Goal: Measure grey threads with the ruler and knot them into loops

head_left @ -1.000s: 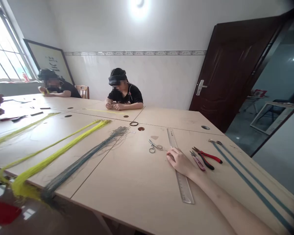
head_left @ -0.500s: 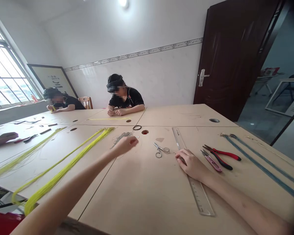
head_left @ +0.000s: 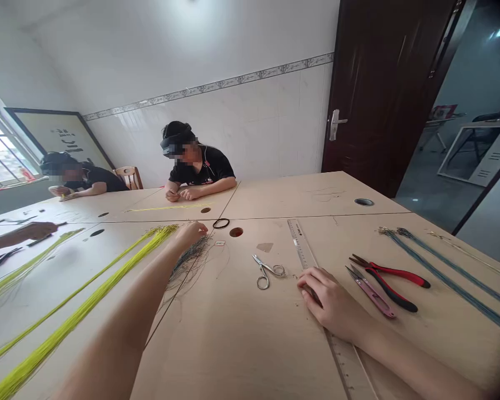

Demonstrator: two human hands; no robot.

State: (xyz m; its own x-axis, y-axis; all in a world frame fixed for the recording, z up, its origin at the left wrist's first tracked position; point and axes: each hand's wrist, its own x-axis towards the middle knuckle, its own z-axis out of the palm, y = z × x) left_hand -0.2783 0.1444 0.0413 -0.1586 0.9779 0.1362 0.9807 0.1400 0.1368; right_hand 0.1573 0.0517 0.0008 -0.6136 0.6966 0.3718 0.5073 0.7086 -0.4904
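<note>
My left hand (head_left: 191, 234) is at the top of a tangled bundle of grey-blue threads (head_left: 188, 259), left of the table's middle. Its fingers are bent together, and anything between them is too small to make out. On the right, my right hand (head_left: 323, 294) lies over a clear ruler (head_left: 299, 244) with its fingers curled; something dark shows under them. Small silver scissors (head_left: 263, 272) lie between the two hands. Pink thread snips (head_left: 373, 294) and red-and-black pliers (head_left: 395, 273) are to the right of my right hand.
Long yellow thread bundles (head_left: 87, 308) stretch across the left. Blue cords (head_left: 445, 280) lie at the right. A black ring (head_left: 221, 223) is near a table hole (head_left: 236, 232). Two people in black sit across the table; another person's hand (head_left: 41, 230) reaches in from the left.
My left hand has moved forward and left to the far end of the grey-blue threads. The view has shifted. My right hand stays on the ruler. The other person's hand at left has moved inward.
</note>
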